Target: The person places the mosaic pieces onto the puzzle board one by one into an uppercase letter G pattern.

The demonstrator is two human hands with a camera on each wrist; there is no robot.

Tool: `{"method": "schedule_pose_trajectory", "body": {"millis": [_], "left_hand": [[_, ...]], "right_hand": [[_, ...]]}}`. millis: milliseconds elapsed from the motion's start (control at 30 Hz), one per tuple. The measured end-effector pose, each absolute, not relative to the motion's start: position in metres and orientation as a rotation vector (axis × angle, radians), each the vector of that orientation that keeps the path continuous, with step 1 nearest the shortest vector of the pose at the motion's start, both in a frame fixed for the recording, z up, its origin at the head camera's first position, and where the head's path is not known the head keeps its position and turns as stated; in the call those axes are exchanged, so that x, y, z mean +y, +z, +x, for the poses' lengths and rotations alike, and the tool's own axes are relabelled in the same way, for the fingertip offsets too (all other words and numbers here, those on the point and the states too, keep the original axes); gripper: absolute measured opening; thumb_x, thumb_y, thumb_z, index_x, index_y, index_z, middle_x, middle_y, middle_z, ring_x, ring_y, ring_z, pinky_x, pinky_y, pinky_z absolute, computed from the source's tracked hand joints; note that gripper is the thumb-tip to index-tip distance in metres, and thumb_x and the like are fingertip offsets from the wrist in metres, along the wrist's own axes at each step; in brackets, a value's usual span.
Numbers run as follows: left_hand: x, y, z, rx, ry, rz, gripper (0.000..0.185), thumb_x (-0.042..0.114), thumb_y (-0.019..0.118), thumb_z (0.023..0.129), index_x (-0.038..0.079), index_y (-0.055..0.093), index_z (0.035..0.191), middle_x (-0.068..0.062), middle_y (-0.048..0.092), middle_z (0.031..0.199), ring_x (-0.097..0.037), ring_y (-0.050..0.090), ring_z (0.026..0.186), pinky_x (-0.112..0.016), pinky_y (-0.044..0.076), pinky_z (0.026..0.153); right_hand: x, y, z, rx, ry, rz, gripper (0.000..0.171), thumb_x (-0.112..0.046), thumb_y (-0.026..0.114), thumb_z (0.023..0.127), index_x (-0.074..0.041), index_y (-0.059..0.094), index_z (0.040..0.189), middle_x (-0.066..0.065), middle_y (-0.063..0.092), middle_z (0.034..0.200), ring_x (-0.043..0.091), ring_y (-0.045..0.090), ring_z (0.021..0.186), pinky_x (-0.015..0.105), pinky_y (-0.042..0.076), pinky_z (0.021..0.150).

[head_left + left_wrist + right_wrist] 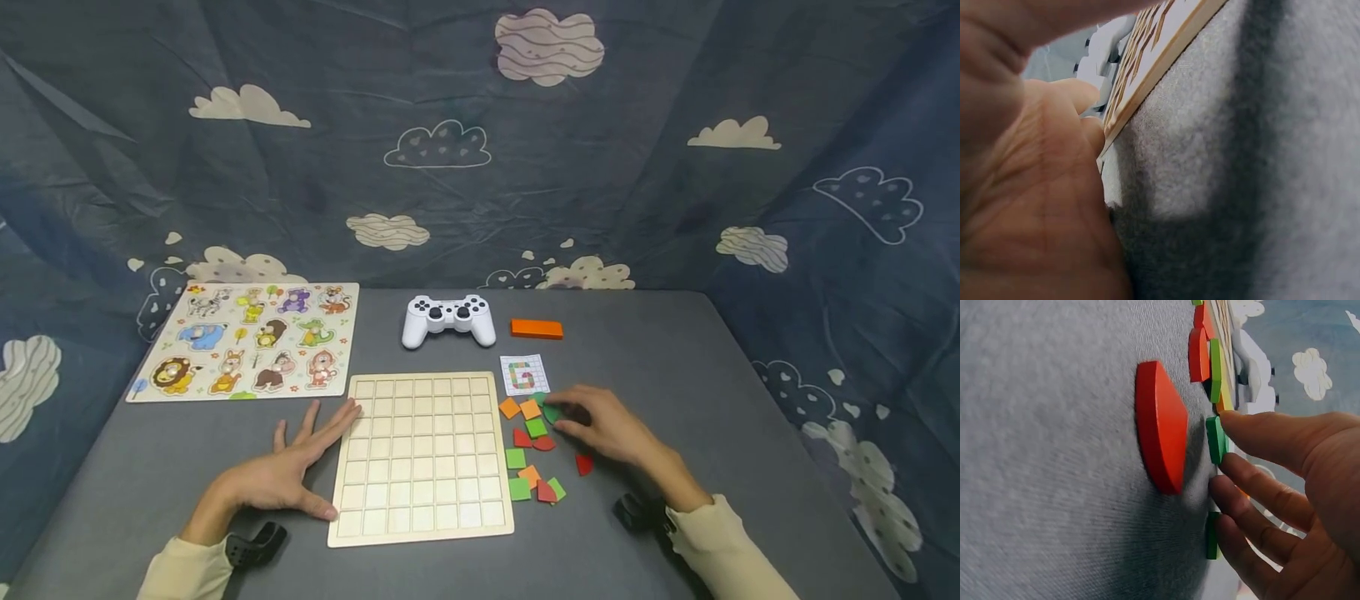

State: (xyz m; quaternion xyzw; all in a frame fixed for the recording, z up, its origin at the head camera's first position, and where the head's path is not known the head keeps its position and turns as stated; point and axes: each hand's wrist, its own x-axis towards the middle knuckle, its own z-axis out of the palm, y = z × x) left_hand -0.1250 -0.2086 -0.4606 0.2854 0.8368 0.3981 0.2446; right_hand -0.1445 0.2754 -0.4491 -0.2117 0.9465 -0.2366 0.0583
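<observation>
Cream-coloured sleeves [735, 554] come in on either side of a pale wooden square board [420, 458], its surface divided by thin raised strips into rows of square cells. Along the board's right edge lie flat red, orange and light green pieces [515, 459], some square, some with a curved side, a few overlapping. The left hand [281, 475] has its fingers spread wide at the board's left edge, thumb touching near the lower corner, fingertips touching farther up. Right of the board, the right hand [611, 425] has its thumb and index finger parted, their tips at opposite ends of a flat dark green piece [1215, 440]; whether they pinch it, I cannot tell. That piece lies between those tips, near the board's upper right side. A red curved-edged piece [584, 464] lies farther right of the board, apart from the others.
</observation>
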Motion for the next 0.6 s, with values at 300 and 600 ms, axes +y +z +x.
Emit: {"method": "schedule_pose_trajectory", "body": {"millis": [300, 600], "left_hand": [[-0.208, -0.462, -0.126, 2.302, 1.049, 0.75, 0.126, 0.044, 0.087, 0.069, 0.019, 0.008, 0.163, -0.011, -0.009, 0.17, -0.048, -0.034, 0.144, -0.077, -0.027, 0.098], [-0.207, -0.457, -0.125, 2.293, 1.054, 0.755, 0.125, 0.041, 0.088, 0.068, 0.02, 0.009, 0.163, -0.011, -0.008, 0.17, -0.048, -0.035, 0.143, -0.077, -0.027, 0.097]], "right_hand": [[0.278, -0.449, -0.158, 2.822, -0.723, -0.763, 0.037, -0.01, 0.078, 0.086, -0.012, 0.071, 0.123, -0.002, 0.068, 0.103, 0.014, 0.057, 0.082, 0.03, 0.05, 0.073], [0.281, -0.448, -0.16, 2.762, -0.684, -0.813, 0.032, -0.009, 0.075, 0.089, -0.016, 0.072, 0.12, -0.003, 0.07, 0.11, 0.013, 0.062, 0.098, 0.039, 0.054, 0.088]]}}
